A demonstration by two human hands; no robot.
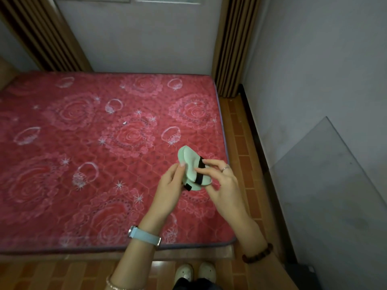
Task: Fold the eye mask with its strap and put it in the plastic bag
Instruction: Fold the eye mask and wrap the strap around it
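A pale green eye mask (189, 162) is held in the air above the right part of the bed, folded over on itself. Its black strap (200, 171) runs across the folded mask, and a short end of it sticks out below at the left. My left hand (170, 185) pinches the mask's left side with thumb and fingers. My right hand (219, 181), with a ring on one finger, grips the right side, fingertips on the strap. No plastic bag is in view.
The bed has a red quilted cover with a rose pattern (94, 153); its right edge lies just under my hands. A brick-patterned floor strip (245, 147) runs between bed and wall. A glass pane (335, 185) leans on the right wall. White shoes (194, 273) stand below.
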